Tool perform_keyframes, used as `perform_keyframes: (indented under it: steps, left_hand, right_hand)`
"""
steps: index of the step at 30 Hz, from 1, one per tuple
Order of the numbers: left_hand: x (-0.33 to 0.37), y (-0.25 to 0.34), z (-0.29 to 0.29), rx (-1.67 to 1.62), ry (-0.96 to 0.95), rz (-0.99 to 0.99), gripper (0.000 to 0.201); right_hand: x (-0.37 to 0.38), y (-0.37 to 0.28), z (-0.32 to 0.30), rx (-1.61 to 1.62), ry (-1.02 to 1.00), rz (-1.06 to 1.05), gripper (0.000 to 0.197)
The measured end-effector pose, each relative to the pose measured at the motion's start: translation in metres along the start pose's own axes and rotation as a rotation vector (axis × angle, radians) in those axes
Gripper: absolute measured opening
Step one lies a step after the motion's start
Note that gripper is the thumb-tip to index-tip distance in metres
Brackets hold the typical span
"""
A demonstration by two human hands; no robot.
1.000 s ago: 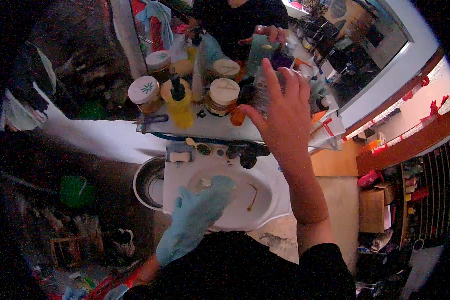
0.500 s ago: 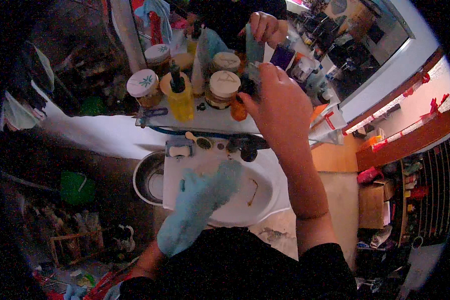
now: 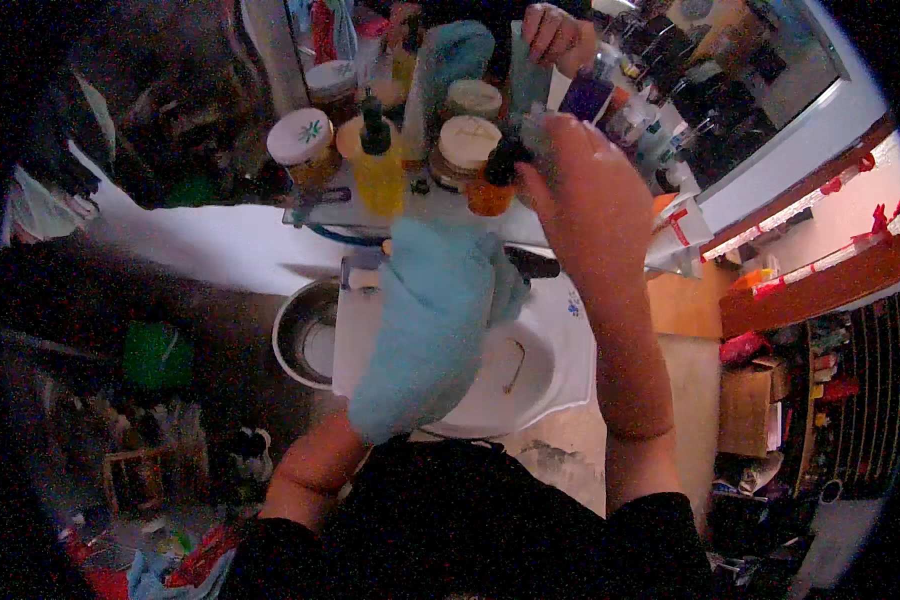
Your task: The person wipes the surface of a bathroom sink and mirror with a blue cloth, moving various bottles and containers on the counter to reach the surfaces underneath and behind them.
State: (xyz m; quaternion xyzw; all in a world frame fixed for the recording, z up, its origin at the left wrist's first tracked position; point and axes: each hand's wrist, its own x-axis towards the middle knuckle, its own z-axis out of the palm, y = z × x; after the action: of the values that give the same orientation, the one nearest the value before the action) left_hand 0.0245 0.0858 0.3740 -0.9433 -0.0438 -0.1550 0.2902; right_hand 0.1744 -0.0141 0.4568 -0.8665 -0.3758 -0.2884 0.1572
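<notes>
A light blue cloth or mitt [image 3: 430,320] covers my left hand [image 3: 435,300] from fingertips to wrist and hides its fingers. It is raised over the left part of the white sink [image 3: 560,375], in front of the shelf. Beyond the sink, my right hand [image 3: 595,175] is closed around a tall, translucent bottle-like container [image 3: 535,135] at the shelf's right part. The mirror shows more of its greyish-blue body. Just left of it stand a small orange jar [image 3: 490,197] and a dark object [image 3: 510,160]. A yellow bottle with a black top [image 3: 378,175] stands farther left.
White-lidded jars [image 3: 300,140] [image 3: 468,145] stand on the glass shelf [image 3: 440,215] before the mirror [image 3: 770,110]. A black tap [image 3: 535,262] reaches over the sink. A metal basin [image 3: 290,350] is at its left. Cardboard boxes [image 3: 748,410] and shelving are at right.
My left hand in the blue cloth has moved up and forward, from over the sink toward the shelf. My right hand stays at the container. The view has shifted slightly.
</notes>
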Motion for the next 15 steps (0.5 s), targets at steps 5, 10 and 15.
perform_keyframes:
  steps: [5,10,15]
  left_hand:
    - [-0.091,0.014,0.106,-0.656,-0.375,0.007,0.031]
    - [-0.160,0.045,0.262,-0.718,-0.588,-0.239,0.034]
    - [-0.134,0.047,0.249,-0.605,-0.120,-0.217,0.039]
  right_hand:
    - [0.005,0.011,0.010,-0.037,0.023,-0.004,0.038]
    - [0.009,0.002,0.006,-0.043,0.041,0.011,0.038]
    - [0.008,0.011,0.011,-0.052,0.043,0.005,0.039]
